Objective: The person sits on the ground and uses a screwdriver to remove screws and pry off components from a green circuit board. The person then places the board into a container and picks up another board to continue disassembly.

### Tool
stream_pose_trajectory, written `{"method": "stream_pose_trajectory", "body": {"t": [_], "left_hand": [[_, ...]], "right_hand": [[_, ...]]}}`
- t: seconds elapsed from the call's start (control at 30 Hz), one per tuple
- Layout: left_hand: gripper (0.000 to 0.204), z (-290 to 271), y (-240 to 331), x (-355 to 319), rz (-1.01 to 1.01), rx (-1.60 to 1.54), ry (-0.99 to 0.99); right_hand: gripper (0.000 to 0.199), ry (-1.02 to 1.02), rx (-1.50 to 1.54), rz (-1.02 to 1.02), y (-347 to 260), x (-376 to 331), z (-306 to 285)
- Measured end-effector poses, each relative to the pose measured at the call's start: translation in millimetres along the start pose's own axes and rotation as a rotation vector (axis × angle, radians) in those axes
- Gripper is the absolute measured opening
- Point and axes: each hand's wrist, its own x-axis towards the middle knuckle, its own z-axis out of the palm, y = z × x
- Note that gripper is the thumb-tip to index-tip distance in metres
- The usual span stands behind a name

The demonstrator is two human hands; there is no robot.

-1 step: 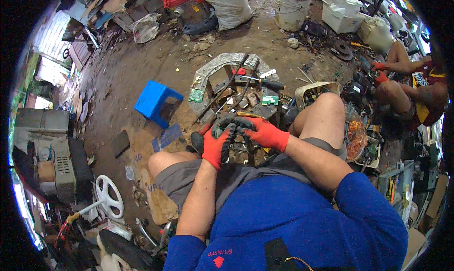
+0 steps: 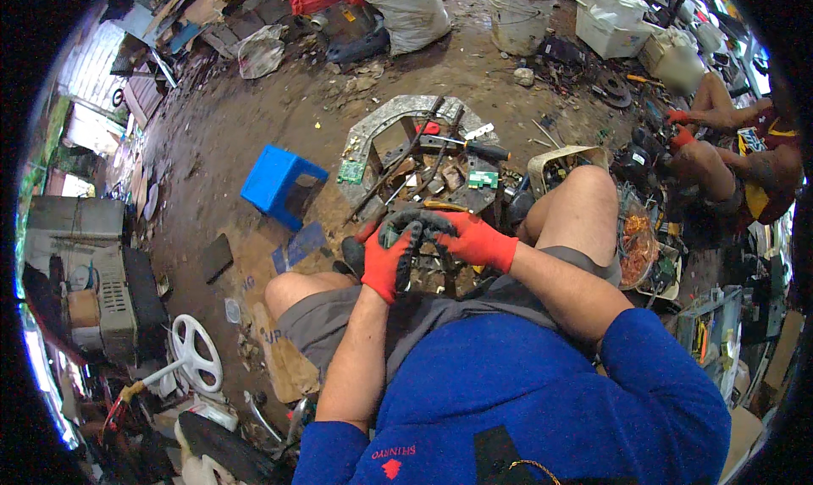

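Both my hands wear red gloves with dark grey fingers and meet in front of my lap. My left hand [image 2: 389, 256] has its fingers curled, and a sliver of something greenish shows between them. My right hand [image 2: 470, 238] is closed from the other side, its fingertips touching the left ones. What they grip is mostly hidden. Just beyond stands a many-sided metal frame [image 2: 398, 108], with scrap pieces inside it. A green circuit board [image 2: 351, 172] lies on its left edge and another green board [image 2: 483, 179] on its right. A dark-handled screwdriver [image 2: 489, 151] rests across its far right part.
A blue plastic stool [image 2: 275, 180] stands to the left on the dirt floor. Flattened cardboard [image 2: 284, 349] lies beside my left leg. A beige bin [image 2: 566, 157] sits by my right knee, near a basin of copper-coloured scrap [image 2: 637, 252]. Another person [image 2: 720, 146] sits at far right.
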Motion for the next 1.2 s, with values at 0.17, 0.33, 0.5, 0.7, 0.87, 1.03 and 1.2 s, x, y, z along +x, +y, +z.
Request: {"method": "stream_pose_trajectory", "body": {"t": [0.17, 0.33, 0.5, 0.7, 0.87, 1.03, 1.2], "left_hand": [[0.020, -3.4, 1.1, -1.8, 0.006, -0.009, -0.035], [0.020, -35.4, -21.9, -0.6, -0.146, -0.195, 0.054], [0.021, -20.1, -18.9, 2.1, -0.095, -0.172, 0.018], [0.021, -8.4, 3.9, -0.7, -0.103, -0.068, -0.010], [0.022, -2.5, 11.4, -4.2, -0.054, -0.073, -0.052], [0.021, -5.0, 0.1, -4.1, -0.005, -0.045, -0.021], [0.022, -8.5, -3.5, -3.5, 0.013, -0.025, -0.004]], "right_hand": [[0.043, -0.030, 0.120, 0.096, 6.1, -2.0, 3.9], [0.043, -0.059, 0.135, 0.202, -16.0, 0.4, -4.7], [0.045, 0.104, -0.061, 0.019, -5.6, -3.5, -1.1], [0.043, 0.171, -0.252, -0.044, -3.3, -3.7, 4.1], [0.036, 0.121, 0.160, 0.149, -17.2, -2.5, 2.2], [0.026, 0.095, 0.352, 0.207, -4.7, 3.4, -3.8], [0.026, 0.054, 0.435, 0.276, -11.8, 4.1, -11.1]]}}
